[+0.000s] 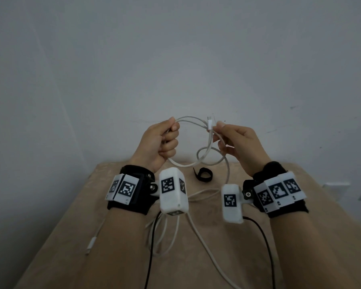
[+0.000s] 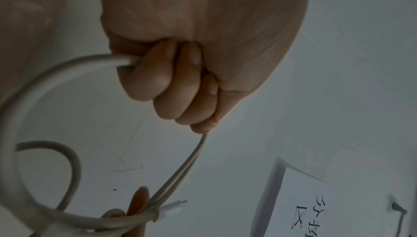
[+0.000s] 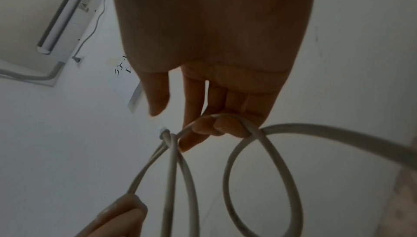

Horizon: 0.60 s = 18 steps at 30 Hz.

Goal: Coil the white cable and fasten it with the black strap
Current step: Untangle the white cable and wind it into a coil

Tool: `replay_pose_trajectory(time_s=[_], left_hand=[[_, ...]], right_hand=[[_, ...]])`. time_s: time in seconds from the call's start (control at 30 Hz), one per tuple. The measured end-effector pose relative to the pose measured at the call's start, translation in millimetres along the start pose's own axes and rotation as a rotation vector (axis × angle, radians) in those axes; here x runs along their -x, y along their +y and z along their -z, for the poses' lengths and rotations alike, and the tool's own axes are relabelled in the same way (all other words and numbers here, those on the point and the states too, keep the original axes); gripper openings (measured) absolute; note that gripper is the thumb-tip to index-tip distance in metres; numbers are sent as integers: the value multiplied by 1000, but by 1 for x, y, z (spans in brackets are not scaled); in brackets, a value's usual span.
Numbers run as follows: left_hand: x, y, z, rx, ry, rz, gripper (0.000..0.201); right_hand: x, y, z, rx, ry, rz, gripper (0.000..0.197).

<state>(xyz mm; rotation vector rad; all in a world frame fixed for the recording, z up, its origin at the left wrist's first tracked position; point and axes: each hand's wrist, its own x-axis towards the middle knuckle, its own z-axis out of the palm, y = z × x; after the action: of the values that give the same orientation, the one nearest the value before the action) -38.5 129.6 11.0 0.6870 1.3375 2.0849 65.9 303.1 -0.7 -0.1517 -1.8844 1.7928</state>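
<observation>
I hold the white cable [image 1: 193, 122] in the air above the table, looped between both hands. My left hand [image 1: 165, 140] is a fist around the loops' left side [image 2: 67, 68]. My right hand [image 1: 227, 138] pinches the right side near a plug end [image 1: 209, 123], with a small loop [image 3: 261, 183] hanging over its curled fingers [image 3: 218, 125]. The cable's free length [image 1: 208, 249] trails down onto the table. The black strap [image 1: 203, 174], curled into a ring, lies on the table beneath the hands.
The beige table [image 1: 300, 236] runs back to a white wall [image 1: 175, 59]. Another white cable with a plug [image 1: 92, 246] lies at the front left. Black leads [image 1: 267, 247] run from the wrist cameras. An air conditioner [image 3: 56, 18] hangs high on the wall.
</observation>
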Motion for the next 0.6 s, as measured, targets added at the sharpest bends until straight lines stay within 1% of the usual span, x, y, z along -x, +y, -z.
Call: replay_pose_trajectory(time_s=[0.03, 0.13, 0.17, 0.27, 0.6], left_hand=[[0, 0, 0, 0, 3, -2, 35], [-1, -1, 1, 14, 9, -3, 35], [-1, -2, 1, 21, 9, 0, 36], [-1, -3, 1, 37, 6, 5, 36], [-1, -1, 0, 99, -26, 56, 37]], right_hand=[[0, 0, -1, 13, -16, 3, 27], [2, -1, -5, 37, -36, 33, 14], [2, -1, -6, 32, -29, 35, 13], [1, 1, -7, -7, -4, 20, 13], [1, 1, -8, -109, -11, -27, 12]])
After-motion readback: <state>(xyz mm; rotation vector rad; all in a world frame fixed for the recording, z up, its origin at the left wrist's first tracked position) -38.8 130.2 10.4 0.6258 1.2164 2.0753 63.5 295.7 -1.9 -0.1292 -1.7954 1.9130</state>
